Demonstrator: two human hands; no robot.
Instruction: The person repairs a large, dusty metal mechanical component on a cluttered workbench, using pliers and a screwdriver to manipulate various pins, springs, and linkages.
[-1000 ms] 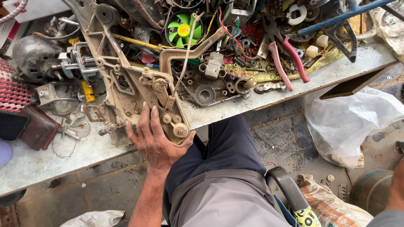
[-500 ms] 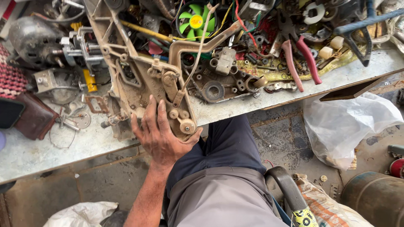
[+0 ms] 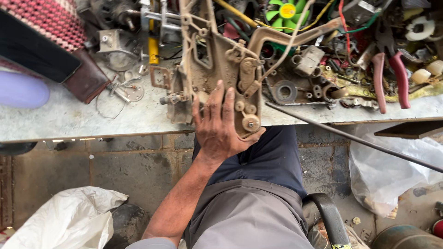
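Left hand (image 3: 220, 127) lies flat, palm down, on the near end of a dirty tan metal frame (image 3: 217, 64); fingers spread and extended across it, thumb hooked round the near right corner beside a small roller (image 3: 250, 123). Hand presses on the frame rather than closing round it. Right hand out of view. The frame rests on the near edge of a grey workbench (image 3: 69, 120), its near end overhanging slightly above the person's lap, its long body running away toward the far side, with a bent arm (image 3: 295, 37) branching to the right. Right of the frame: loose rings and bushings (image 3: 285, 91), then red-handled pliers (image 3: 390, 76). Far behind it, a green fan (image 3: 286, 11). Left of the frame: a small bracket (image 3: 159, 76), wire and washers (image 3: 124, 92), a brown wallet-like case (image 3: 85, 78). A thin dark rod (image 3: 350, 136) slants from the bench edge toward the near right. White plastic bags lie on the floor, one near left (image 3: 69, 216), one right (image 3: 392, 170).
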